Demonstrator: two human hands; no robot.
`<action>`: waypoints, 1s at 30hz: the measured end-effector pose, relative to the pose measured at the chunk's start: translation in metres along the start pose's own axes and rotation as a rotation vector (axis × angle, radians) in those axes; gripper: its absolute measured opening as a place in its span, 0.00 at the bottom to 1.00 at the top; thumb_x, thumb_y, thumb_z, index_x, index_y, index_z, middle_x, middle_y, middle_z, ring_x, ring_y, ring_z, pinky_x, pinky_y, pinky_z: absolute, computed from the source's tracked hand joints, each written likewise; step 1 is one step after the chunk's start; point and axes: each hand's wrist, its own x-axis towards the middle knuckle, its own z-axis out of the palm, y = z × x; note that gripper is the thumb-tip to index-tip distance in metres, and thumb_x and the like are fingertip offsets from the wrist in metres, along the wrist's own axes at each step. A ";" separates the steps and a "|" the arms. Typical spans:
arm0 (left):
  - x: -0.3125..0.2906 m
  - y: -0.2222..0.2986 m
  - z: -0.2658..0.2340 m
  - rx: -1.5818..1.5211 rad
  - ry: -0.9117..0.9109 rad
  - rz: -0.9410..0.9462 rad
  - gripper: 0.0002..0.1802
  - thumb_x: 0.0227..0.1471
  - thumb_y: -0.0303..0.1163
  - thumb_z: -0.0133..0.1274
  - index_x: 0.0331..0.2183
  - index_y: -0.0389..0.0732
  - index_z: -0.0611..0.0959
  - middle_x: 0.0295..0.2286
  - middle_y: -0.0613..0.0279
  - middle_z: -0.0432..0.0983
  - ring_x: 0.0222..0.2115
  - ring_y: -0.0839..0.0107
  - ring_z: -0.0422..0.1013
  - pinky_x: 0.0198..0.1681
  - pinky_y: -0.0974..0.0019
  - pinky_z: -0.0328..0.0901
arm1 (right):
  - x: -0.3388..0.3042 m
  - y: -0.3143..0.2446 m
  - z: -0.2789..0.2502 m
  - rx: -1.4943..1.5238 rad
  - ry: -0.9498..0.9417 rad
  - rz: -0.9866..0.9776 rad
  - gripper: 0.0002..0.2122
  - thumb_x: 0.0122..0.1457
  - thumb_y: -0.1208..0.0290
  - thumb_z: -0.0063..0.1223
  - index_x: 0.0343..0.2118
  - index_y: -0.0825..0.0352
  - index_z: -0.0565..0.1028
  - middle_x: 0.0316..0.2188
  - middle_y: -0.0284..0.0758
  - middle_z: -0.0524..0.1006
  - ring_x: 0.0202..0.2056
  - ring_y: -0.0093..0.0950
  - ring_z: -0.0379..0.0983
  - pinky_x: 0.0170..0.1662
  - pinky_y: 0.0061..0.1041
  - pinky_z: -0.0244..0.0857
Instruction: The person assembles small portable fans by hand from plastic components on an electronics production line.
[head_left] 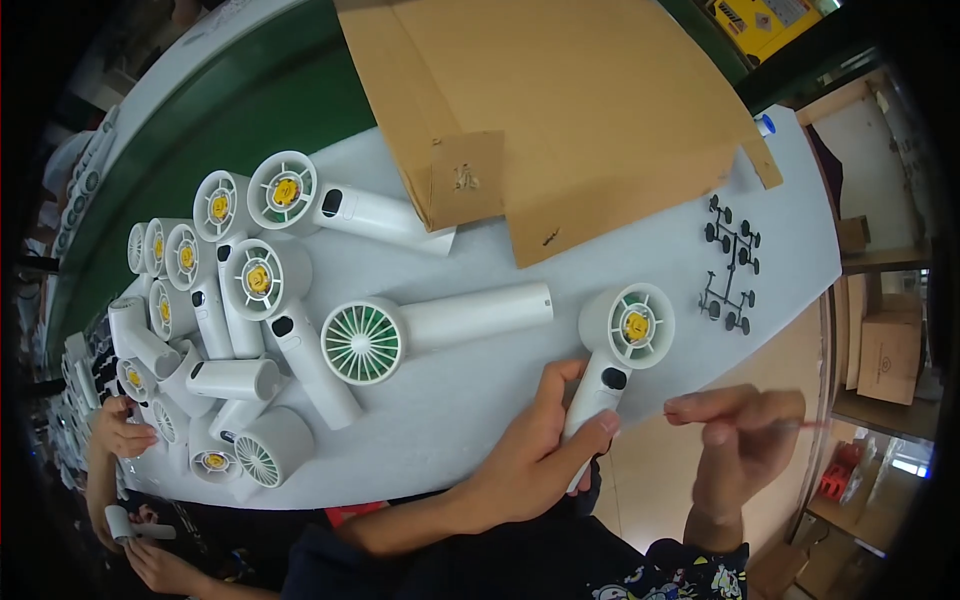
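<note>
My left hand (535, 440) is wrapped around the handle of a white handheld fan (592, 400). The fan's round head points up, with a yellow hub inside its ring and a dark oval patch on the neck. To the right of it, my right hand (740, 440) is raised and apart from the fan, its fingers pinched together. Something thin and reddish shows beside that hand, too blurred to name. Left of the held fan, another white handheld fan (470, 318) lies on its side with its spoked grille showing. Small black parts on a branching frame (732, 262) lie at the table's right.
Several more white fans (258, 280) crowd the table's left half. A large cardboard sheet (580, 110) covers the far part. At the lower left, another person's hands (125, 430) handle white parts. Shelves with cardboard boxes (888, 360) stand at the right, beyond the white tabletop (640, 245).
</note>
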 end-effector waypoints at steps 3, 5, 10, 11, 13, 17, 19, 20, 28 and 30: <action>0.001 0.000 0.001 0.012 0.007 0.016 0.24 0.59 0.36 0.44 0.49 0.35 0.55 0.27 0.62 0.66 0.18 0.80 0.64 0.19 0.76 0.61 | -0.004 0.002 0.005 -0.160 -0.074 -0.076 0.12 0.52 0.87 0.50 0.34 0.69 0.60 0.29 0.53 0.75 0.32 0.37 0.77 0.38 0.29 0.73; 0.002 -0.001 0.001 0.016 0.009 0.023 0.24 0.59 0.36 0.44 0.49 0.35 0.55 0.26 0.62 0.66 0.18 0.80 0.64 0.19 0.75 0.61 | -0.002 0.004 0.006 -0.174 -0.077 -0.073 0.12 0.49 0.89 0.53 0.30 0.70 0.63 0.30 0.52 0.76 0.33 0.37 0.78 0.37 0.28 0.73; 0.004 -0.004 0.002 0.018 0.012 0.043 0.22 0.59 0.36 0.44 0.48 0.36 0.56 0.26 0.62 0.66 0.17 0.79 0.64 0.19 0.74 0.61 | 0.005 0.007 0.003 -0.455 -0.275 -0.212 0.10 0.55 0.83 0.49 0.33 0.69 0.59 0.30 0.50 0.76 0.31 0.34 0.77 0.35 0.25 0.73; 0.004 -0.003 0.002 0.040 0.014 0.036 0.22 0.59 0.35 0.44 0.48 0.36 0.56 0.25 0.62 0.66 0.17 0.79 0.65 0.19 0.74 0.61 | 0.006 0.007 0.003 -0.453 -0.279 -0.210 0.10 0.55 0.83 0.49 0.33 0.69 0.59 0.30 0.50 0.76 0.31 0.34 0.77 0.35 0.25 0.73; 0.004 -0.003 0.000 0.060 0.017 0.027 0.22 0.59 0.35 0.44 0.48 0.37 0.56 0.25 0.62 0.67 0.17 0.79 0.65 0.20 0.73 0.61 | 0.010 0.005 0.004 -0.482 -0.330 -0.214 0.09 0.54 0.84 0.50 0.31 0.68 0.62 0.30 0.49 0.77 0.30 0.35 0.77 0.36 0.25 0.73; 0.004 -0.005 0.001 0.097 0.027 0.052 0.23 0.58 0.35 0.45 0.48 0.36 0.56 0.24 0.57 0.69 0.17 0.73 0.67 0.20 0.69 0.62 | 0.013 -0.005 0.009 -0.599 -0.387 -0.228 0.09 0.51 0.86 0.52 0.30 0.67 0.64 0.30 0.48 0.77 0.31 0.37 0.78 0.36 0.26 0.73; 0.005 -0.009 0.001 0.114 0.037 0.075 0.23 0.58 0.35 0.45 0.48 0.35 0.56 0.24 0.54 0.70 0.17 0.69 0.68 0.20 0.66 0.62 | 0.010 -0.005 0.011 -0.657 -0.396 -0.234 0.11 0.49 0.88 0.53 0.30 0.67 0.64 0.30 0.48 0.77 0.33 0.39 0.78 0.36 0.28 0.74; 0.005 -0.011 0.002 0.172 0.057 0.116 0.23 0.57 0.34 0.45 0.48 0.35 0.56 0.23 0.50 0.70 0.17 0.63 0.69 0.21 0.62 0.62 | 0.008 -0.002 0.012 -0.658 -0.405 -0.232 0.11 0.49 0.88 0.53 0.30 0.67 0.64 0.30 0.48 0.77 0.33 0.39 0.78 0.36 0.28 0.74; 0.004 -0.014 0.006 0.336 0.156 0.233 0.23 0.56 0.31 0.46 0.48 0.33 0.56 0.19 0.42 0.70 0.19 0.45 0.69 0.21 0.52 0.59 | 0.002 0.012 0.015 -0.653 -0.284 -0.369 0.12 0.43 0.89 0.59 0.26 0.69 0.67 0.30 0.45 0.76 0.33 0.39 0.78 0.33 0.25 0.75; 0.003 -0.015 0.006 0.347 0.169 0.237 0.23 0.56 0.30 0.46 0.48 0.33 0.56 0.18 0.41 0.70 0.19 0.42 0.69 0.21 0.50 0.59 | 0.000 0.012 0.016 -0.649 -0.282 -0.354 0.13 0.43 0.89 0.59 0.27 0.69 0.67 0.30 0.45 0.76 0.33 0.39 0.78 0.33 0.25 0.75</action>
